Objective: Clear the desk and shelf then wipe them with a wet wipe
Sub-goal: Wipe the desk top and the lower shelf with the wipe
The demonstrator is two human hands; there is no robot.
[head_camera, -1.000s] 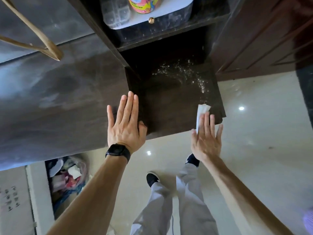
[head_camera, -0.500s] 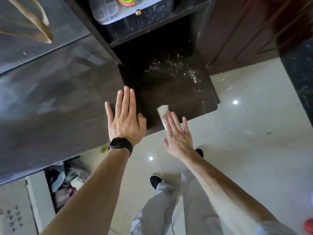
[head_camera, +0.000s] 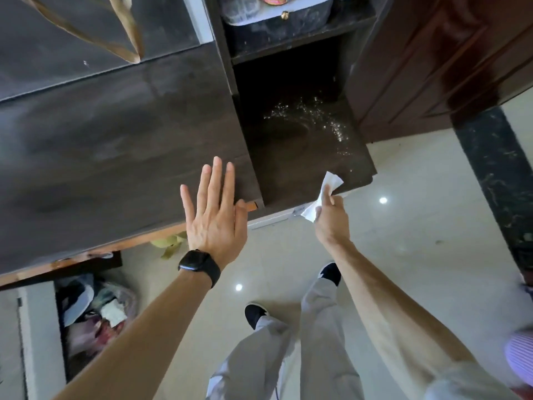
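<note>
The dark wooden desk (head_camera: 101, 145) fills the left of the view. My left hand (head_camera: 215, 215) lies flat on its near right corner, fingers spread, a black watch on the wrist. Right of it a lower dark shelf (head_camera: 291, 168) shows wet glistening drops towards its back. My right hand (head_camera: 331, 217) is at the shelf's near right corner, closed on a crumpled white wet wipe (head_camera: 328, 186) that sticks out above and below the fingers, lifted at the shelf edge.
An upper shelf (head_camera: 302, 44) carries a dark box with a brass knob and containers. A brown wooden door (head_camera: 432, 67) stands to the right, a black marble strip (head_camera: 496, 174) beside it. A bin with rubbish (head_camera: 95, 313) sits under the desk. Pale tiled floor lies below.
My right hand has swept right along the shelf's front edge and closed around the wipe, lifting it off the surface. My left hand stays flat on the desk corner.
</note>
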